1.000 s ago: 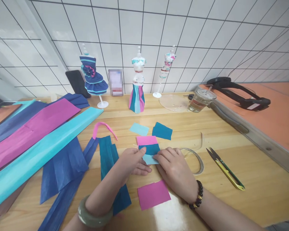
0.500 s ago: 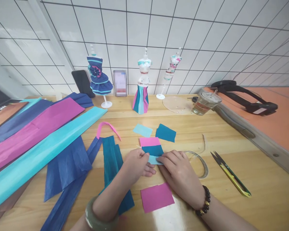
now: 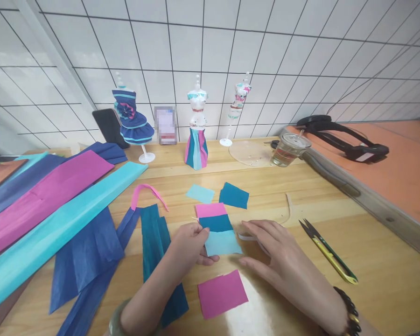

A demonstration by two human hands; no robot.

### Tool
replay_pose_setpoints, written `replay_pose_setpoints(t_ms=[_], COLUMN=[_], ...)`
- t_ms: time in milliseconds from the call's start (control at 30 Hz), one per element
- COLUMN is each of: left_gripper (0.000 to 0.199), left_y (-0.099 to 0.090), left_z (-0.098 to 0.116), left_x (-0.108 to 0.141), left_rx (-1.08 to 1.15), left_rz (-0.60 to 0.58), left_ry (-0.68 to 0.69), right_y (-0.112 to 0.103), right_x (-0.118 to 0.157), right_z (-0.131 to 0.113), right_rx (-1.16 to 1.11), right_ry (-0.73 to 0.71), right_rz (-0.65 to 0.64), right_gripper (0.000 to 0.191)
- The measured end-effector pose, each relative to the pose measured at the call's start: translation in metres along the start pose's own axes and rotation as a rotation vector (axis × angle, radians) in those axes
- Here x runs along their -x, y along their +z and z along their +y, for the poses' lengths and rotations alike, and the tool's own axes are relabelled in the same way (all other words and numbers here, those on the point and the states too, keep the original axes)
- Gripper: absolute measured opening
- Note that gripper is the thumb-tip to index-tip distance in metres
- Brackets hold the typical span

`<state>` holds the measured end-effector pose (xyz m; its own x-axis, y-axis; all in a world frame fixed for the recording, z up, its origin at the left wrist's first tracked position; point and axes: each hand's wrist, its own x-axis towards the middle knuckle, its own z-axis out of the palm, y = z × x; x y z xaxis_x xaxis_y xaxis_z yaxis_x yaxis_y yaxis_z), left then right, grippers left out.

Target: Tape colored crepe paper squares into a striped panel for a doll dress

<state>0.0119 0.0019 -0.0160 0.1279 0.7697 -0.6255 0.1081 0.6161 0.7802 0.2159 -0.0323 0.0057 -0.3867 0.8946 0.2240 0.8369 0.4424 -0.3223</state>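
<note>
My left hand (image 3: pixel 191 242) pinches the left edge of a light blue crepe paper piece (image 3: pixel 223 243), thumb on top and fingers underneath. That piece adjoins a teal paper piece (image 3: pixel 215 223), with a pink paper piece (image 3: pixel 212 210) beyond it, in one striped row. Right of the row, my right hand (image 3: pixel 276 254) is open, thumb apart from the fingers, holding nothing. Its fingers are over a narrow pale strip (image 3: pixel 248 237), partly hidden by the hand. A magenta paper rectangle (image 3: pixel 223 294) lies nearer me.
Yellow-handled scissors (image 3: pixel 331 252) lie at right. A teal paper piece (image 3: pixel 234 195) and a light blue one (image 3: pixel 200 193) lie further back. Long paper strips (image 3: pixel 66 205) cover the left side. Small mannequins (image 3: pixel 198 121) and a lidded cup (image 3: pixel 290 149) stand by the tiled wall.
My right hand has let go of the light blue paper and moved right, its fingers opening. More of that paper shows, spread flat. The camera view has shifted slightly.
</note>
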Motion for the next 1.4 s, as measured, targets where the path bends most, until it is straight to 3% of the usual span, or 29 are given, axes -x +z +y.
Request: replay_pose_setpoints(t_ms=[200, 400, 667, 800, 900, 1033, 1200, 1300, 1400], left_gripper=[0.017, 0.024, 0.024, 0.022, 0.026, 0.034, 0.036, 0.035, 0.035], left_y=[-0.001, -0.002, -0.003, -0.002, -0.002, -0.003, -0.001, -0.002, -0.007], left_z=[0.002, 0.01, 0.012, 0.012, 0.008, 0.003, 0.005, 0.009, 0.013], left_x=[0.005, 0.015, 0.017, 0.016, 0.012, 0.01, 0.016, 0.02, 0.022], left_rx=[0.015, -0.006, 0.033, 0.034, -0.041, -0.3, -0.528, -0.563, -0.51], left_rz=[-0.021, -0.066, -0.094, -0.082, -0.075, 0.038, 0.104, 0.1, 0.143], left_ry=[0.018, 0.064, 0.07, 0.074, 0.183, 0.419, 0.509, 0.536, 0.542], right_y=[-0.009, -0.008, -0.018, -0.022, -0.023, -0.021, -0.022, -0.024, -0.024], right_x=[0.017, 0.03, 0.051, 0.059, 0.064, 0.068, 0.069, 0.07, 0.067], right_z=[0.017, 0.036, 0.074, 0.088, 0.09, 0.086, 0.088, 0.089, 0.08], right_rx=[0.05, 0.096, 0.245, 0.393, 0.456, 0.5, 0.542, 0.478, 0.323], right_ry=[0.06, 0.099, 0.171, 0.288, 0.364, 0.333, 0.411, 0.506, 0.456], right_rz=[0.056, 0.029, 0.146, 0.123, 0.076, 0.062, 0.068, 0.139, 0.29], right_gripper=[0.031, 0.024, 0.034, 0.038, 0.036, 0.034, 0.032, 0.031, 0.032])
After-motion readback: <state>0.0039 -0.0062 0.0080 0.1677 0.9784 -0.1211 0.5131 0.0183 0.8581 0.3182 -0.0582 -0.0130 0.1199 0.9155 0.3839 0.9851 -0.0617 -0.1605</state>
